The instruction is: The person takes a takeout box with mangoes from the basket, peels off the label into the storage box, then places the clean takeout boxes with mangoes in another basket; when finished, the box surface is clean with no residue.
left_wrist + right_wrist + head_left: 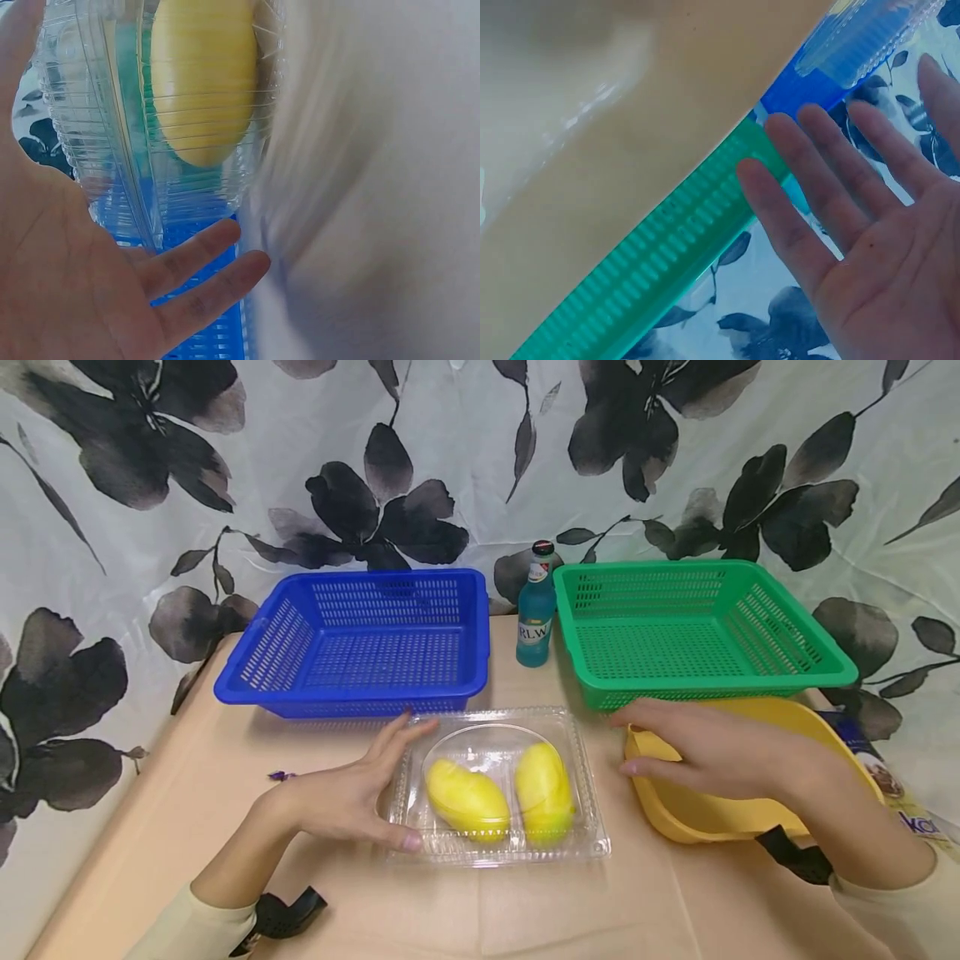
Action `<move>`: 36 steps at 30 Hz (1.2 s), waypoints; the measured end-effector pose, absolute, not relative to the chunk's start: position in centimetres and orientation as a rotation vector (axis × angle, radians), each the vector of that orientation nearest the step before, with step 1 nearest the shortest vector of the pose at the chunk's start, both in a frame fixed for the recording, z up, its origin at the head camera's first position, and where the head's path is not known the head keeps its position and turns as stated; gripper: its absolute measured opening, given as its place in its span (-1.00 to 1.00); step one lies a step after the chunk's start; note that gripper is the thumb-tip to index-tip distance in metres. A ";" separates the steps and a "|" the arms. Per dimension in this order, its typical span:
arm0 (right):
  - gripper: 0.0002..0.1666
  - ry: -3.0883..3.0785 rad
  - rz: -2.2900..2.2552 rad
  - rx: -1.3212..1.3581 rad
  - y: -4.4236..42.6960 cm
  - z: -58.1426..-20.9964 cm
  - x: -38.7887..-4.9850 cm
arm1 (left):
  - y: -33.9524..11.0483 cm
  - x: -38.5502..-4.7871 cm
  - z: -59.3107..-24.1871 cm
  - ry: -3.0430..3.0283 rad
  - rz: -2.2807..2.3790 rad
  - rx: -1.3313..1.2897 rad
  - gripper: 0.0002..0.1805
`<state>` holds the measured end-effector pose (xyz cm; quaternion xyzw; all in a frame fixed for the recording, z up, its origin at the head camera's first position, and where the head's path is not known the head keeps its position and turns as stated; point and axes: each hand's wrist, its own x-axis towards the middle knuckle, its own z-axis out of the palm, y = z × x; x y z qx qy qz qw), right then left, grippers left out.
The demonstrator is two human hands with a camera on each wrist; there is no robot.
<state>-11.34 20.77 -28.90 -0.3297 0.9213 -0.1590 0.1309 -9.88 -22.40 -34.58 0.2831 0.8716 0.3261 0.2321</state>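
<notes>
Two yellow mangoes (467,800) lie side by side in a clear plastic clamshell box (491,858), whose lid looks closed. At the box's left edge is my left hand (352,797), thumb and fingers spread around that side. In the left wrist view the left hand (82,277) has its fingers extended beside the box; whether it touches the plastic I cannot tell. My right hand (712,752) hovers over the left part of a yellow basin (675,827), holding nothing. The right wrist view shows the right hand (877,247) with straight, parted fingers.
Behind the box stand a blue basket (352,697) on the left and a green basket (712,681) on the right. Between them is an upright bottle (534,610) of blue drink. A small purple item (282,775) lies left; a printed packet (877,768) lies right of the basin.
</notes>
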 end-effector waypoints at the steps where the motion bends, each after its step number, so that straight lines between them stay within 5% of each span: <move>1: -0.26 2.684 -0.469 -0.976 20.6 -29.0 -11.3 | -22.4 -9.9 -34.6 2.394 0.897 0.774 0.37; 22: 0.15 2.630 -0.468 -0.958 16.6 -29.5 -9.9 | -22.6 -10.0 -35.2 2.395 0.916 0.820 0.35; 36: 0.17 2.683 -0.345 -1.068 14.9 -29.5 -8.5 | -22.6 -10.1 -35.3 2.398 0.920 0.804 0.35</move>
